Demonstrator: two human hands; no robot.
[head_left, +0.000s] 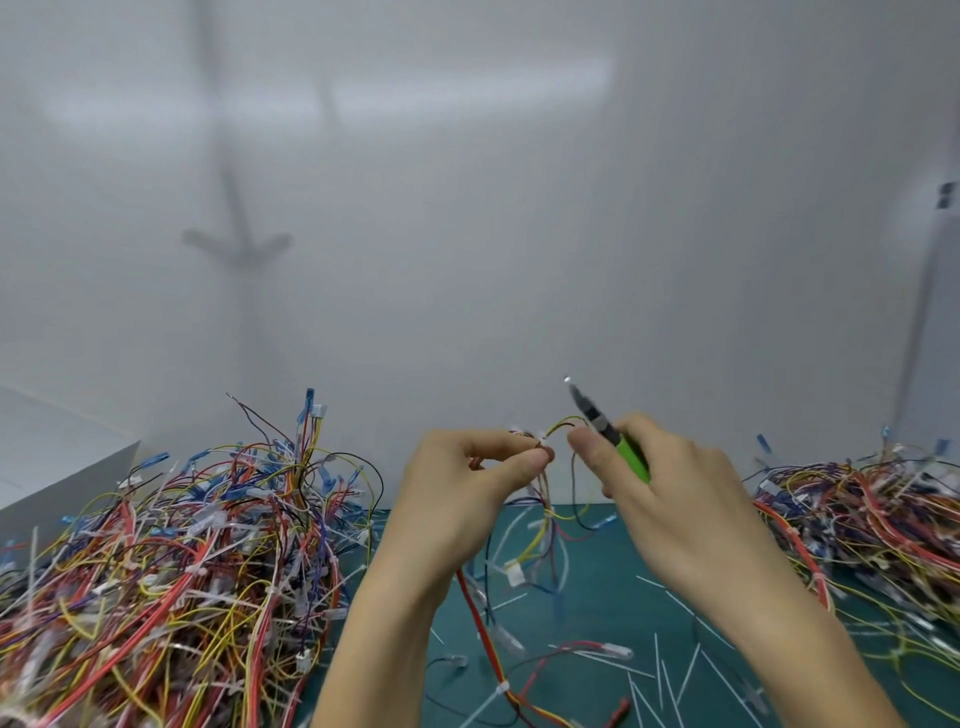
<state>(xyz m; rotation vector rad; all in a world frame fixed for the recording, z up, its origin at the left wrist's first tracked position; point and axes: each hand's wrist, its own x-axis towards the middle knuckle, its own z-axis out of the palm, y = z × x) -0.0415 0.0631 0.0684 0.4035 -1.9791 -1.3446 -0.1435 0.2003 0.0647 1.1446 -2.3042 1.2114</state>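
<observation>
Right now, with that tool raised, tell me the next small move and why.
Probably bring the tip of the green-handled tool down to the white tie. The left hand pinches the wire bundle beside that tie, while the right hand holds the tool pointing up, clear of it. Loose white strips on the green mat suggest ties are being cut off.
</observation>
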